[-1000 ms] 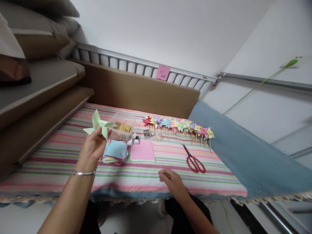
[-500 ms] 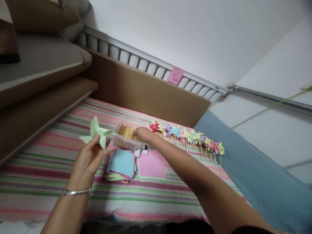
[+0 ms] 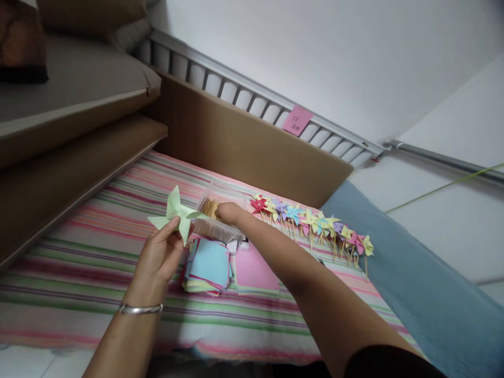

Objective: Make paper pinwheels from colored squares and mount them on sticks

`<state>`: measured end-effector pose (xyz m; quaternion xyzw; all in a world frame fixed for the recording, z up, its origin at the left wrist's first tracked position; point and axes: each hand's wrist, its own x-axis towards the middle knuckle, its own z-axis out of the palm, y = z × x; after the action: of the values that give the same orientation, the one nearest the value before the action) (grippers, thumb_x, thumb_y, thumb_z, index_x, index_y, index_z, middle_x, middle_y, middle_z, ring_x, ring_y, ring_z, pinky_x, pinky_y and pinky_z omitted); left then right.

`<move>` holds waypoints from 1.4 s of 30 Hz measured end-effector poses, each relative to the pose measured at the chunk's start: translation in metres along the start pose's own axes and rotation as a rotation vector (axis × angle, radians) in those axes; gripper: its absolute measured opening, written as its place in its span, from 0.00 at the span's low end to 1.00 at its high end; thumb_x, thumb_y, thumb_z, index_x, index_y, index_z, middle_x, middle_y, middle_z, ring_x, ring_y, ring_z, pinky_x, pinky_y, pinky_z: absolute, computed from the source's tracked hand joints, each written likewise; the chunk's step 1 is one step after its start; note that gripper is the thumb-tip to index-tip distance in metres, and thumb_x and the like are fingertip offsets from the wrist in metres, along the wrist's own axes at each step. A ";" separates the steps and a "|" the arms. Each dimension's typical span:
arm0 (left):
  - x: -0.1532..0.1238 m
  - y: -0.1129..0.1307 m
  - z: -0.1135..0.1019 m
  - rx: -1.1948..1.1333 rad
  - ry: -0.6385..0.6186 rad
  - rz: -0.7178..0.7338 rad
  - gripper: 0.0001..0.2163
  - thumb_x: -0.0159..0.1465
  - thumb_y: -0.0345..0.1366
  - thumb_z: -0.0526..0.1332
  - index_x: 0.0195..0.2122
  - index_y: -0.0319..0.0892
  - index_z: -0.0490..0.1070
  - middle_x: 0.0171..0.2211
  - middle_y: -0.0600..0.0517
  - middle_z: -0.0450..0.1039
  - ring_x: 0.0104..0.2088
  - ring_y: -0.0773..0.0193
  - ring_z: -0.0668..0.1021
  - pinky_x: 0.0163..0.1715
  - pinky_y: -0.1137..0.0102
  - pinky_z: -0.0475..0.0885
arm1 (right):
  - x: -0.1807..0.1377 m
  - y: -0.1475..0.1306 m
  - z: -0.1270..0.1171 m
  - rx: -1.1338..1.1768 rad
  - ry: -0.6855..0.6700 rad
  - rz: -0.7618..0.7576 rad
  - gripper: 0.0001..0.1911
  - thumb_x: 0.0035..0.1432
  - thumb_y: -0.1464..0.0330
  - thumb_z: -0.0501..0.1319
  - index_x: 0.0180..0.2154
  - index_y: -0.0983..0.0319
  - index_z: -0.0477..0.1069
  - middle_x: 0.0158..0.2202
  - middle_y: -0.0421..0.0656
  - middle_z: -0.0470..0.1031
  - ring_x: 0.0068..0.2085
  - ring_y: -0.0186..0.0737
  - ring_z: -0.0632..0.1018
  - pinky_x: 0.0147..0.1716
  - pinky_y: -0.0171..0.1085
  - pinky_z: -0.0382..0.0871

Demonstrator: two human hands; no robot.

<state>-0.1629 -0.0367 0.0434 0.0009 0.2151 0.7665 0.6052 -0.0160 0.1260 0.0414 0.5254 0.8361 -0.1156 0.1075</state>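
My left hand [image 3: 159,255] is closed on a pale green paper pinwheel [image 3: 177,212], held up over the striped cloth [image 3: 90,247]. Just right of it stands a clear plastic box of wooden sticks [image 3: 216,220]. My right hand [image 3: 229,211] reaches across into that box; its fingers are curled down among the sticks and hidden. Below the box lie a stack of coloured paper squares [image 3: 208,265] and a pink paper pad [image 3: 254,268]. A row of several finished pinwheels on sticks [image 3: 315,223] lies to the right.
A brown padded board [image 3: 252,152] stands behind the cloth, with a metal rail and a pink note [image 3: 297,121] above it. Brown cushions [image 3: 71,105] stack up at the left. A blue blanket [image 3: 413,294] covers the right side.
My right hand left the near edge of the cloth and reached into the stick box. The view shifted down and left; the scissors went out of sight behind my arm.
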 end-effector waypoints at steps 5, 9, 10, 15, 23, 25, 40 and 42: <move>0.003 -0.003 -0.007 0.094 -0.091 0.026 0.05 0.56 0.22 0.61 0.28 0.36 0.75 0.29 0.50 0.78 0.32 0.67 0.79 0.36 0.72 0.76 | -0.005 0.003 -0.024 0.130 0.237 -0.109 0.07 0.50 0.74 0.58 0.31 0.64 0.74 0.37 0.47 0.77 0.39 0.41 0.75 0.38 0.34 0.64; 0.002 -0.009 -0.010 0.244 -0.208 0.016 0.04 0.50 0.28 0.68 0.28 0.37 0.76 0.28 0.50 0.78 0.29 0.66 0.78 0.34 0.73 0.74 | -0.038 -0.001 -0.056 0.268 0.464 -0.145 0.06 0.55 0.73 0.55 0.33 0.63 0.70 0.37 0.45 0.76 0.40 0.37 0.74 0.41 0.35 0.64; 0.000 -0.011 -0.010 0.289 -0.239 0.001 0.06 0.49 0.29 0.69 0.29 0.37 0.77 0.28 0.50 0.78 0.29 0.66 0.78 0.33 0.73 0.73 | -0.052 -0.002 -0.061 0.316 0.507 -0.148 0.06 0.56 0.72 0.55 0.34 0.63 0.69 0.37 0.44 0.75 0.40 0.36 0.74 0.41 0.35 0.65; -0.012 -0.028 0.004 0.471 -0.434 -0.029 0.09 0.43 0.31 0.72 0.27 0.37 0.77 0.26 0.50 0.77 0.28 0.64 0.77 0.32 0.72 0.71 | -0.139 -0.005 -0.057 1.147 0.504 -0.260 0.06 0.52 0.66 0.60 0.31 0.63 0.69 0.28 0.38 0.73 0.27 0.30 0.74 0.30 0.33 0.68; -0.044 -0.061 0.042 0.761 -0.860 0.102 0.04 0.50 0.35 0.69 0.25 0.42 0.78 0.28 0.49 0.77 0.32 0.59 0.77 0.36 0.65 0.71 | -0.230 0.005 -0.027 1.519 0.518 -0.123 0.08 0.43 0.69 0.67 0.31 0.62 0.76 0.22 0.37 0.72 0.23 0.29 0.71 0.25 0.32 0.65; -0.055 -0.067 0.050 0.806 -0.912 0.166 0.02 0.52 0.34 0.68 0.26 0.43 0.78 0.28 0.49 0.77 0.33 0.58 0.77 0.36 0.65 0.71 | -0.245 0.009 -0.026 1.493 0.546 -0.082 0.07 0.44 0.70 0.67 0.30 0.62 0.76 0.25 0.38 0.74 0.25 0.30 0.72 0.27 0.32 0.65; -0.086 -0.076 0.050 0.957 -0.990 0.579 0.06 0.55 0.28 0.66 0.30 0.48 0.78 0.31 0.52 0.77 0.36 0.62 0.77 0.49 0.63 0.67 | -0.278 0.007 -0.006 1.423 0.571 -0.072 0.04 0.50 0.68 0.63 0.30 0.60 0.75 0.26 0.38 0.75 0.27 0.31 0.73 0.27 0.32 0.65; -0.088 -0.076 0.048 0.962 -0.959 0.576 0.07 0.55 0.28 0.66 0.30 0.48 0.79 0.32 0.52 0.77 0.37 0.61 0.77 0.48 0.62 0.68 | -0.278 0.005 -0.005 1.413 0.573 -0.085 0.04 0.51 0.68 0.62 0.30 0.60 0.75 0.28 0.39 0.75 0.28 0.32 0.73 0.29 0.33 0.66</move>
<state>-0.0564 -0.0897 0.0847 0.6578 0.2305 0.6312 0.3402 0.1067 -0.1078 0.1293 0.4462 0.5779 -0.4862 -0.4801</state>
